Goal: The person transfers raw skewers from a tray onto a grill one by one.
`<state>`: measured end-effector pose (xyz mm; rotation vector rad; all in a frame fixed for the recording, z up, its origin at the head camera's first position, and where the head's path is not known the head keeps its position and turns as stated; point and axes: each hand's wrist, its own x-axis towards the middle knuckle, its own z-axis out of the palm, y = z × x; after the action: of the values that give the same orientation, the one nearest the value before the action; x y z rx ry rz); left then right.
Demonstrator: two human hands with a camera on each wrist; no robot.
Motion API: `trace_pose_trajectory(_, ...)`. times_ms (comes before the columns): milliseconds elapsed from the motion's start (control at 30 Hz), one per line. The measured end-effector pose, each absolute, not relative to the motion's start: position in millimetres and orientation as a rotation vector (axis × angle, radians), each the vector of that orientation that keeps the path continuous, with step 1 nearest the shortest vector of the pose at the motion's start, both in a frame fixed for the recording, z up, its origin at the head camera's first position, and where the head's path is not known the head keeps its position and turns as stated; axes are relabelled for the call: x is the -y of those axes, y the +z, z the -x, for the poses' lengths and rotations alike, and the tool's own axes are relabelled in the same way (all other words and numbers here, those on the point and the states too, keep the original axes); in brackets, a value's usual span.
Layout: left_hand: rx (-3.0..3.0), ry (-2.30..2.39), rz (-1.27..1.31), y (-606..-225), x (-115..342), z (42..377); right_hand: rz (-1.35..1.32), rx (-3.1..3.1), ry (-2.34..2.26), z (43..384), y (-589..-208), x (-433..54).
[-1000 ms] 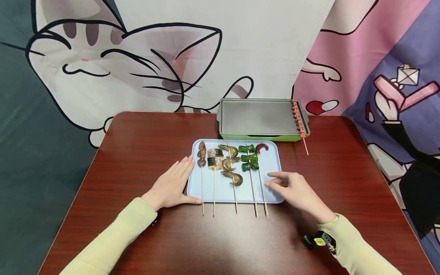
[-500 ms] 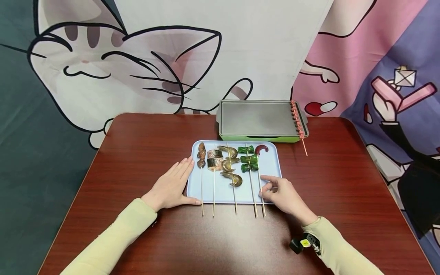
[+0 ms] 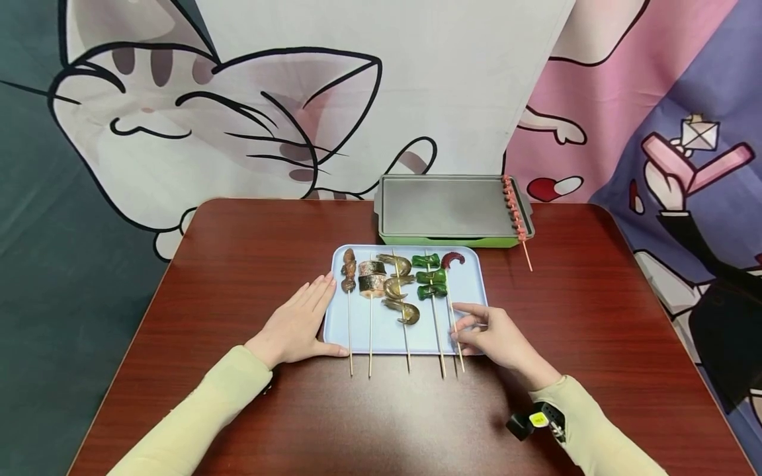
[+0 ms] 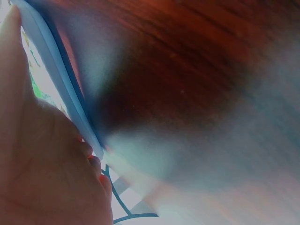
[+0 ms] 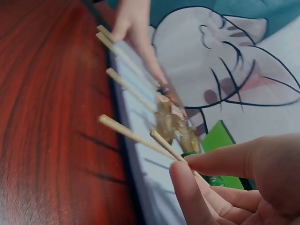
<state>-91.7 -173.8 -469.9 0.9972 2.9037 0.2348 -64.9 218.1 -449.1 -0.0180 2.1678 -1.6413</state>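
Observation:
My right hand (image 3: 500, 340) pinches the wooden stick of the skewer with the dark red tentacle piece (image 3: 454, 258), above the right part of a light blue tray (image 3: 389, 340). Close up in the right wrist view, thumb and index finger hold that stick (image 5: 164, 143). Flat along the tray's left edge lies my left hand (image 3: 297, 320), fingers straight. Left of the held skewer are a green pepper skewer (image 3: 431, 277), a shrimp skewer (image 3: 397, 287), a skewer of fish chunks (image 3: 372, 285) and a brown meat skewer (image 3: 348, 272). Their stick ends overhang the tray's front.
Behind the tray stands a green grill with a grey plate (image 3: 440, 205). A pink skewer (image 3: 513, 206) lies along its right side, its stick jutting forward. The brown wooden table (image 3: 417, 423) reaches a cartoon-printed backdrop (image 3: 464, 86).
My right hand has moved left onto the tentacle skewer and pinched its stick. The stick's lower end has lifted slightly and shifted right. My left hand has stayed at the tray's edge.

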Motion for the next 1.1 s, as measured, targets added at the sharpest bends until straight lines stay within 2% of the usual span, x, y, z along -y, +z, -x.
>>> trace_pose_trajectory(467, -2.885, 0.203, -0.978, -464.3, 172.3, 90.0, 0.037, -1.994, -1.688, 64.7, -449.1, -237.8)
trace_pose_trajectory(833, -2.902, 0.233, -0.987, -467.4, 172.2, 91.7, -0.027, -2.07, -1.703, 59.9, -444.3, -237.0)
trace_pose_trajectory(1100, -2.896, 0.205, -0.984, -469.2, 173.5, 92.3, 0.055, -2.167, -1.66, 55.1, -434.3, -237.5)
